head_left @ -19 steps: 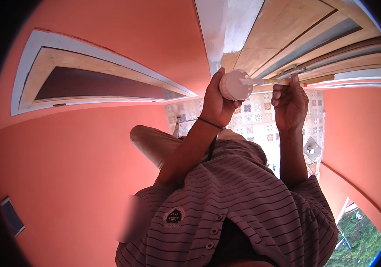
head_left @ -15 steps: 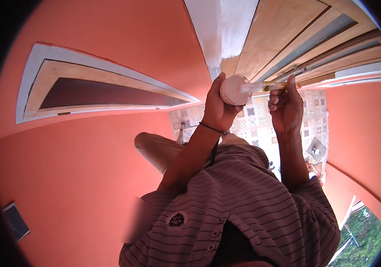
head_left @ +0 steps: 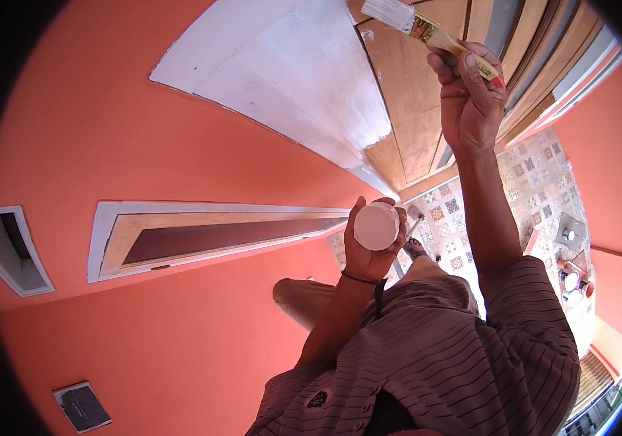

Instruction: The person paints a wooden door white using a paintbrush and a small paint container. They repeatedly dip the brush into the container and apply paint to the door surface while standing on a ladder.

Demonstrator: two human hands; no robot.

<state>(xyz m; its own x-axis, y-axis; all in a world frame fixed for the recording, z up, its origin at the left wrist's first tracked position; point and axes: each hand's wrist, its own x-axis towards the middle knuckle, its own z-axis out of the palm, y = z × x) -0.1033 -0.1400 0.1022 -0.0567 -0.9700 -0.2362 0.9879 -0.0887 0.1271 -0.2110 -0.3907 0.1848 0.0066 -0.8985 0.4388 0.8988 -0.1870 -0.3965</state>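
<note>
The right hand [head_left: 471,98] is raised high at the upper right, fingers closed around the wooden handle of a paintbrush [head_left: 431,30] whose white-loaded bristles rest against the wooden door [head_left: 405,109], just right of the part already painted white [head_left: 303,80]. Lower and nearer the middle, the left hand [head_left: 369,243] wraps around a small round white paint pot [head_left: 376,226], holding it in front of the striped shirt [head_left: 434,356]. Orange walls [head_left: 143,145] fill the left side, with a white-framed opening [head_left: 209,236] there. Patterned floor tiles [head_left: 529,182] show on the right.
</note>
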